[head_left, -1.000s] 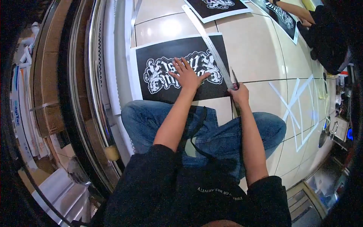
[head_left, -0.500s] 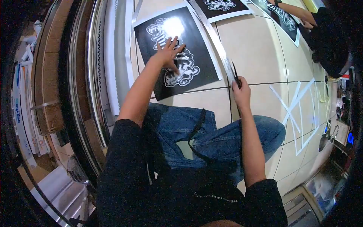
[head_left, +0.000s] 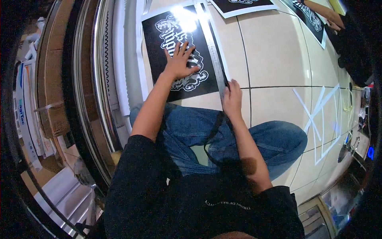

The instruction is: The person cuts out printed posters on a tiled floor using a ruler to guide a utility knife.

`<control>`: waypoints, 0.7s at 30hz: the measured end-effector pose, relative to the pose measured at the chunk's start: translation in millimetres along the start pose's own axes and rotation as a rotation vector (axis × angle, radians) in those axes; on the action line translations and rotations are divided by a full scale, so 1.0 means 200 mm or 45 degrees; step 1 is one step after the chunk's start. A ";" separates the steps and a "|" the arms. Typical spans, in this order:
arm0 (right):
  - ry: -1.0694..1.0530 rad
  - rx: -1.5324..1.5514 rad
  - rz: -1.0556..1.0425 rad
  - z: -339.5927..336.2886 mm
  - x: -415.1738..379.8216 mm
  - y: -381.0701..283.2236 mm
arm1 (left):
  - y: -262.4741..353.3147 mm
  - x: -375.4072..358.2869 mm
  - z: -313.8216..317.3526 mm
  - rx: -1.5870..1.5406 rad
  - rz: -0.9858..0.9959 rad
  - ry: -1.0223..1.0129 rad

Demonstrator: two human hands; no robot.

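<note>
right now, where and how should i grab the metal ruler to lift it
I'd take the metal ruler by both long edges near mid-length, coming down from above. It is long, narrow and appears flat on the print, so pinching across its width should balance it better than lifting one end; the right hand is at its near end.

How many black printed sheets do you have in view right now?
3. The near sheet lies under your left hand; the top sheet is cut off by the picture's edge; the upper-right sheet is beside another person's arm. Any stacked underneath would be hidden.
</note>
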State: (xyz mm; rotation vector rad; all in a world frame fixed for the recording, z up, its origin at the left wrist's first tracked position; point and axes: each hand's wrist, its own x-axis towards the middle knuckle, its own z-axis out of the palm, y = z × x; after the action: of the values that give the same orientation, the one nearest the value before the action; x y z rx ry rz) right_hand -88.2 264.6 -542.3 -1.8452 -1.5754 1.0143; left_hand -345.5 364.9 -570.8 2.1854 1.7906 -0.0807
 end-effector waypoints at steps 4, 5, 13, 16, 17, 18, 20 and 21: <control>0.058 -0.192 -0.058 -0.10 -0.02 0.04 | 0.10 0.12 0.09 -0.132 0.006 0.190; -0.066 -0.204 0.114 -0.16 -0.03 -0.01 | 0.13 0.15 0.09 -0.223 0.111 0.251; -0.089 -0.469 0.170 -0.08 0.02 0.09 | 0.20 0.23 0.18 0.015 0.153 0.361; 0.068 -0.505 0.102 -0.02 0.08 0.08 | 0.21 0.22 0.14 0.110 0.154 0.293; 0.037 -0.511 0.144 -0.02 0.08 0.07 | 0.20 0.22 0.18 0.046 0.170 0.380; 0.004 -0.517 0.184 -0.02 0.08 0.06 | 0.19 0.23 0.18 0.051 0.168 0.377; 0.007 -0.465 0.137 -0.02 0.08 0.10 | 0.18 0.24 0.18 0.012 0.143 0.349; -0.016 -0.453 0.122 -0.02 0.07 0.12 | 0.19 0.23 0.18 -0.034 0.131 0.356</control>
State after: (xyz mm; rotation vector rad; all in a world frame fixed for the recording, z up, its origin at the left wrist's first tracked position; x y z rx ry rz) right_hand -69.4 274.2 -561.3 -2.1705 -1.7806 0.8262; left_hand -294.2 392.8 -608.7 2.3606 1.8001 0.2839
